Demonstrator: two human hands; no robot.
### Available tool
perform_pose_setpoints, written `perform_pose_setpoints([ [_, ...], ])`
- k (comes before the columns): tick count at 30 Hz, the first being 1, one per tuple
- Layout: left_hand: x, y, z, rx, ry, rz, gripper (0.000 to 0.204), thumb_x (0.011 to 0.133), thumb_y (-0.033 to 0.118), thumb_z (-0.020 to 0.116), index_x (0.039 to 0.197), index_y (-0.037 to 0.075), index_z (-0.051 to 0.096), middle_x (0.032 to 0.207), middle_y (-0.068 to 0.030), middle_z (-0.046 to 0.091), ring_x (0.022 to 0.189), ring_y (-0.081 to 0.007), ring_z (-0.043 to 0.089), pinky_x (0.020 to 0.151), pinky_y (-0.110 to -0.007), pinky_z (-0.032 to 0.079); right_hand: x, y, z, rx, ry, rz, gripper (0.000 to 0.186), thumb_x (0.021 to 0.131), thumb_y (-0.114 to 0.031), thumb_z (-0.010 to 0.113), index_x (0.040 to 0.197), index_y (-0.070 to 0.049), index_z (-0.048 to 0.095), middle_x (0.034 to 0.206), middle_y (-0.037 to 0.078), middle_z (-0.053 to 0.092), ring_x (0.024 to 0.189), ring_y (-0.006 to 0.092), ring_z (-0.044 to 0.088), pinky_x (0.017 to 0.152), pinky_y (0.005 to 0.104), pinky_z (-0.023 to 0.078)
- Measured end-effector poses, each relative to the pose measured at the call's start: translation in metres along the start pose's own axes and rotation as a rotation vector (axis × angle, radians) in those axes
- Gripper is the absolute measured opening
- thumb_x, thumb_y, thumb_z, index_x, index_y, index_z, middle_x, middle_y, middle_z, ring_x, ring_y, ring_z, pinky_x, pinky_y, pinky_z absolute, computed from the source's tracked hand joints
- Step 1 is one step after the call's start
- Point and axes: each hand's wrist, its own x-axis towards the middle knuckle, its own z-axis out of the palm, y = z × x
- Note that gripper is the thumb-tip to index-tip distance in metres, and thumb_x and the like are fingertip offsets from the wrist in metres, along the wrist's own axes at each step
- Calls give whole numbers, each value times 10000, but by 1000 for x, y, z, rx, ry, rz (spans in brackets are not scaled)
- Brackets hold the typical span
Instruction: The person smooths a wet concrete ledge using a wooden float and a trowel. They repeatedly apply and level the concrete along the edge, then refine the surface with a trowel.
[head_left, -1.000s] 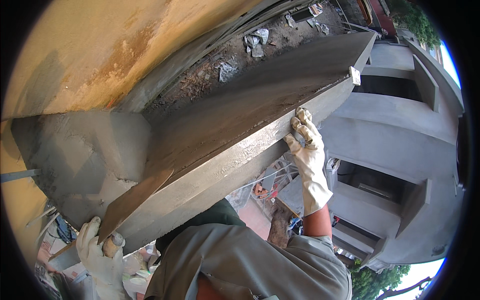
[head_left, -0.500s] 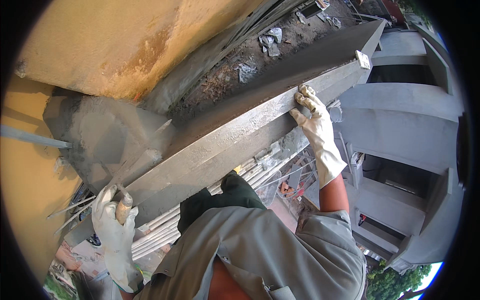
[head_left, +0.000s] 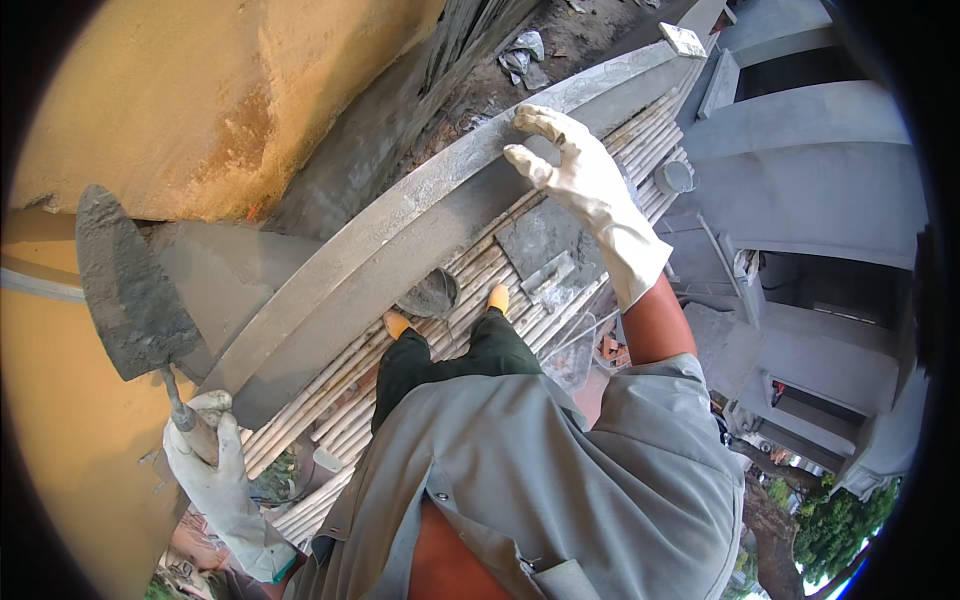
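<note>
My left hand (head_left: 212, 470), in a whitish glove, is closed around the handle of a trowel (head_left: 135, 290). The trowel's broad blade points away from me at the far left, its face smeared with grey mortar. Before me a long grey cement ledge (head_left: 395, 215) runs from the lower left up to the far right. Over its edge is my right hand (head_left: 595, 200), gloved too, with thumb and fingers apart and nothing between them. Whether its fingertips touch the ledge, I cannot tell.
I stand on a scaffold of bamboo poles (head_left: 330, 415). A bucket (head_left: 432, 293) is by my feet, and a mortar-smeared board (head_left: 545, 240) lies on the poles. A yellow wall (head_left: 230, 90) rises on the left. Far right stands a grey building (head_left: 800, 200).
The trowel has swung up and left, from edge-on over the grey corner to blade face showing. My right hand has shifted left, its fingers more spread. The view has tilted, revealing the bucket.
</note>
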Motion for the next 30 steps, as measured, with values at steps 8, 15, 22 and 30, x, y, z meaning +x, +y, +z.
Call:
perform_pose_setpoints([
  [8,-3,111,182,52,-204,440,225,845,122,863,1024,44,751,992,-128,758,932,-359,710,876,-463,547,-79,-3,-26,739,-326,80,479,1014,-105,756,1463,-5,623,1409,104,695,1302,179,644,1134,352,503],
  [15,-14,211,336,123,-571,701,289,818,182,806,1056,35,735,1014,-187,745,982,-417,713,879,-514,567,-118,53,-63,901,-372,177,665,990,-390,774,1534,-58,582,1411,97,683,1277,193,640,1124,339,482],
  [22,-36,277,418,143,-732,812,422,842,303,848,1139,29,727,1161,-203,746,1095,-414,702,963,-504,564,-150,144,-95,1393,-83,289,490,1083,-273,671,1505,-30,609,1482,85,658,1329,180,620,1147,354,485],
  [30,1,316,423,-36,-455,863,780,791,419,919,1414,46,632,1378,-169,694,1294,-376,651,1137,-465,502,-202,297,-198,1121,596,647,271,1063,-185,710,1240,19,738,1241,147,781,1028,228,769,890,375,640],
])
